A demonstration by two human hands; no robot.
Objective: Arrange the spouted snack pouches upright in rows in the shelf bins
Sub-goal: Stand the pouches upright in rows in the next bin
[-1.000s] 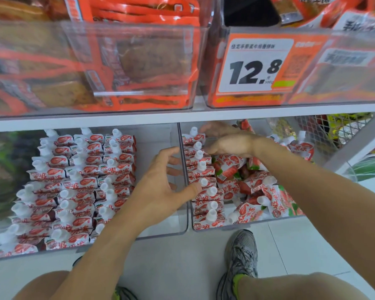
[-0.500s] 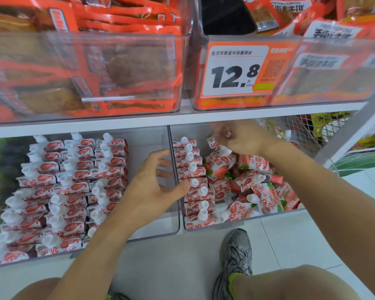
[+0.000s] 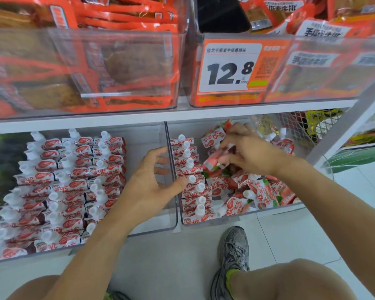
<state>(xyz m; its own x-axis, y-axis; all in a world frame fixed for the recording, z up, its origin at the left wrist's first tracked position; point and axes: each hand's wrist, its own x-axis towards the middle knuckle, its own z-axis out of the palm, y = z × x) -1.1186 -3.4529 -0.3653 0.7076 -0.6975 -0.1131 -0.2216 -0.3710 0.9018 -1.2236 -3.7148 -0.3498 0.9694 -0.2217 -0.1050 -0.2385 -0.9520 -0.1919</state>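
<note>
left bin point(image 3: 152, 229) holds three upright pouch rows point(image 3: 74, 182); right bin point(image 3: 268, 210) one row, loose pile; right hand point(image 3: 250, 151) grip holding pouch point(image 3: 213, 164); left hand point(image 3: 155, 182) wide

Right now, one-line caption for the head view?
Right hand holds a pouch over the jumbled right bin; left hand steadies its upright row.

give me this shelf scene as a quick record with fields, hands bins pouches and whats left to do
left hand: fingers spread, thumb against the upright row at the right bin's left wall
right hand: grips a loose pouch above the pile
left bin: three upright rows of pouches, a bare strip along its right side
right bin: one upright row, the rest a jumbled pile
upper shelf: orange packets and a price tag reading 12.8
left to do: stand the piled pouches in rows
</note>
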